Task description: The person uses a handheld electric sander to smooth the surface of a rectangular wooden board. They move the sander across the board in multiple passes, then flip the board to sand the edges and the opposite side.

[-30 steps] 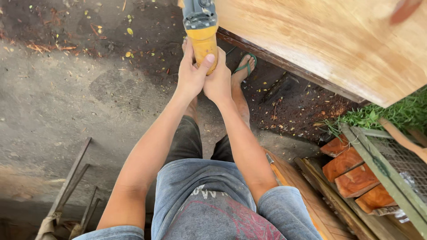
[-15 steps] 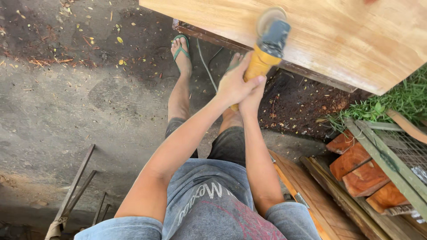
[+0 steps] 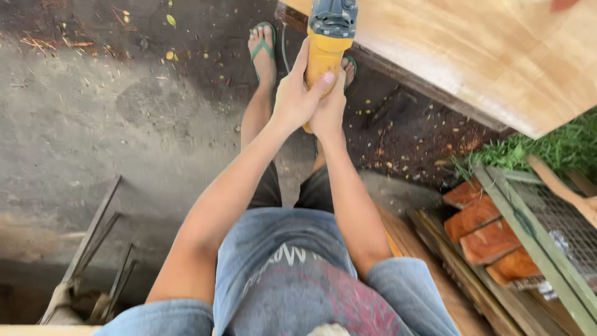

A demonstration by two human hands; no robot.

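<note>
The person wears a faded blue denim shirt [image 3: 280,274] with cuffed short sleeves and a reddish patch, dark shorts [image 3: 292,190], and 2 green flip-flops [image 3: 264,43], the 1 o'clock one mostly hidden.

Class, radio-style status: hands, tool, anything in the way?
Left hand and right hand both gripping yellow grinder. Head at wooden board edge. Nothing between them.

A yellow-bodied power grinder [image 3: 328,46] with grey head, pale honey wooden table [image 3: 485,56] (faintly grained), green rubber flip-flops [image 3: 264,46], reddish-brown wood blocks [image 3: 488,239] lower right.
</note>
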